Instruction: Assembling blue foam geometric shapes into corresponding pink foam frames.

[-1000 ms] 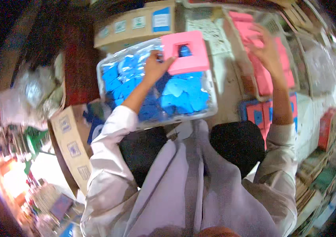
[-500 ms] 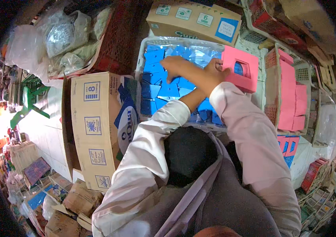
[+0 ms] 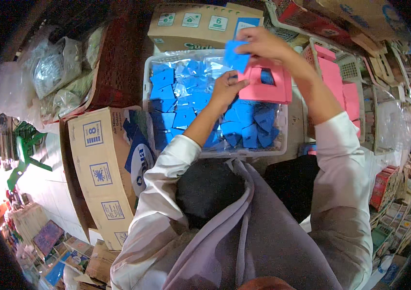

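My left hand (image 3: 226, 90) is closed on the left edge of a pink square piece (image 3: 263, 93) with a cut-out window, where blue shows through. It is held over the right part of a white plastic tub (image 3: 284, 128). Above its far left corner, my right hand (image 3: 265, 44) pinches a flat blue piece (image 3: 237, 57), slightly blurred. More flat blue pieces (image 3: 184, 117) fill the tub in rows, some in clear plastic bags.
Right of the tub stands a basket with pink pieces (image 3: 331, 77). A cardboard box (image 3: 205, 25) is behind the tub, and another large carton (image 3: 101, 164) stands to its left. Clear plastic bags (image 3: 58, 67) fill a red crate at the far left.
My crossed arms have come apart. My right hand moved from the blue pieces at the tub's left to the far right, now with a blue piece. My left hand keeps the pink piece.
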`<state>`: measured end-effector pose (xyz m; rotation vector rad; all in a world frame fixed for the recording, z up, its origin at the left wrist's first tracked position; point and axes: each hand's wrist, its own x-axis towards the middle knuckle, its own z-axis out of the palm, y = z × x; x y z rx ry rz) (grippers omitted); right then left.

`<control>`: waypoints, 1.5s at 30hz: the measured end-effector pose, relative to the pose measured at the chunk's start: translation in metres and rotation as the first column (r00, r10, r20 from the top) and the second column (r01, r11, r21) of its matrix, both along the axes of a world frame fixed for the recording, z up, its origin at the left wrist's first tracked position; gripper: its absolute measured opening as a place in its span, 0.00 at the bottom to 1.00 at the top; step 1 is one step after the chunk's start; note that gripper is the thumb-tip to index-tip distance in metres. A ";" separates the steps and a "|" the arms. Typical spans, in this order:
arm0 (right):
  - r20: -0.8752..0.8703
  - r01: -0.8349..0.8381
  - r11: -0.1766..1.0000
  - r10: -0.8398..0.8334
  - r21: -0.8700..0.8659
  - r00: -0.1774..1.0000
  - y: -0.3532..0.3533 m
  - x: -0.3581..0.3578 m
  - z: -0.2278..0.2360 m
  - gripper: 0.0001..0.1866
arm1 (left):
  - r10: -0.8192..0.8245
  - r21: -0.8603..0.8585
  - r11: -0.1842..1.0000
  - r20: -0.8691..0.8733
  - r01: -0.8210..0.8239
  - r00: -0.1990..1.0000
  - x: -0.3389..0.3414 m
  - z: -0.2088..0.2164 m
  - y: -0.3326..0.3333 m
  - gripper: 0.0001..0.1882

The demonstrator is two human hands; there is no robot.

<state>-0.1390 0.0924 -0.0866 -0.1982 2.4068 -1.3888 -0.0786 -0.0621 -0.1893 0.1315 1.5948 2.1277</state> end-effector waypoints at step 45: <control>0.292 0.868 -0.470 -0.863 -0.164 -0.412 0.297 0.642 -0.126 0.18 | -0.765 -0.355 0.614 -0.047 0.705 0.642 0.071 0.063 0.157 0.28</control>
